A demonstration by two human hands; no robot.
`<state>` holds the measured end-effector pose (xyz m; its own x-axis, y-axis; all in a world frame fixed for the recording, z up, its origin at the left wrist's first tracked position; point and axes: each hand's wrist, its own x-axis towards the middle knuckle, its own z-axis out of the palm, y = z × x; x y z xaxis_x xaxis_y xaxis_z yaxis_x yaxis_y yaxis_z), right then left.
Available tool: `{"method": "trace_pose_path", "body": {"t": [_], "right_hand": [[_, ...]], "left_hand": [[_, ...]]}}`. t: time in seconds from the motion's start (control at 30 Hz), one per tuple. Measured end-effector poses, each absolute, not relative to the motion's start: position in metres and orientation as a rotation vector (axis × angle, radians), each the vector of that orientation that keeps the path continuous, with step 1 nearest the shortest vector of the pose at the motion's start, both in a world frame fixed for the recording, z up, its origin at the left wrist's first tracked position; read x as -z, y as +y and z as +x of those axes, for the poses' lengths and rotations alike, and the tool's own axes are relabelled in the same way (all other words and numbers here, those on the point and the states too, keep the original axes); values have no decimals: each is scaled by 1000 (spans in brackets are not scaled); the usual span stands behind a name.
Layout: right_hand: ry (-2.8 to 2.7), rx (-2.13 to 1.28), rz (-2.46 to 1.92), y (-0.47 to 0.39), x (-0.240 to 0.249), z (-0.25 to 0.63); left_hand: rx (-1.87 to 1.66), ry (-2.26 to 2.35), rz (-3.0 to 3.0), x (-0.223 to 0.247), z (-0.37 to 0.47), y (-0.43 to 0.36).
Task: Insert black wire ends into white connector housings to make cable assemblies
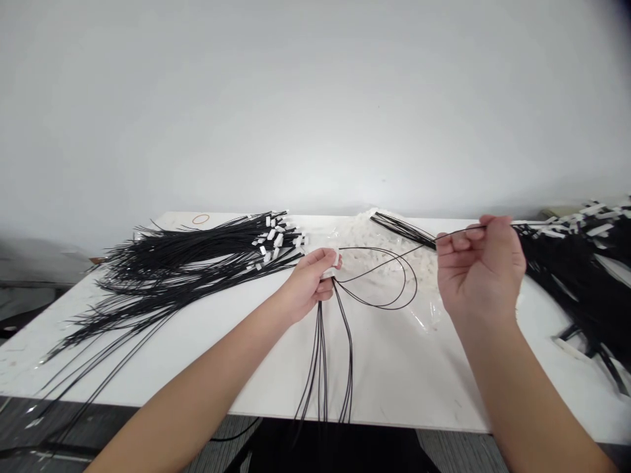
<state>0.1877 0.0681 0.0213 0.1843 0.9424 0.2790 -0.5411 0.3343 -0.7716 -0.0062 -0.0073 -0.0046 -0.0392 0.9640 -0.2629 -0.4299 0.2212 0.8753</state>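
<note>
Near the middle of the table, my left hand [315, 279] pinches a small white plastic connector [331, 270]. Thin black wires [351, 341] run from it, some hanging down past the table's front edge and a few curving in loops to the right. My right hand [478, 269], raised at the right, has its fingers closed on one black wire [419, 247]. That wire stretches between the two hands, roughly taut. Part of the connector is hidden behind my left fingers.
A large bundle of black wires with white connectors [207, 263] covers the left of the table [394, 387]. A clear bag of small white pieces [365, 230] lies at the back, with loose black wires [401, 228] on it. More wired connectors [586, 276] are heaped at the right. Behind stands a wall.
</note>
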Motion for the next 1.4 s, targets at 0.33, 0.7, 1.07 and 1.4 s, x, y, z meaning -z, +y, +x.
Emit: {"method": "trace_pose_path", "body": {"t": [0.33, 0.7, 1.07, 1.4], "right_hand": [[-1058, -1499, -694, 61, -25, 188], [-1636, -1062, -986, 42, -14, 168], [-1544, -978, -1022, 40, -19, 170], [-1555, -978, -1104, 39, -20, 168]], "left_hand": [[-1284, 1068, 651, 6, -6, -7], [-1287, 1022, 651, 7, -6, -5], [-1264, 975, 638, 4, -7, -6], [-1243, 948, 677, 5, -7, -6]]}}
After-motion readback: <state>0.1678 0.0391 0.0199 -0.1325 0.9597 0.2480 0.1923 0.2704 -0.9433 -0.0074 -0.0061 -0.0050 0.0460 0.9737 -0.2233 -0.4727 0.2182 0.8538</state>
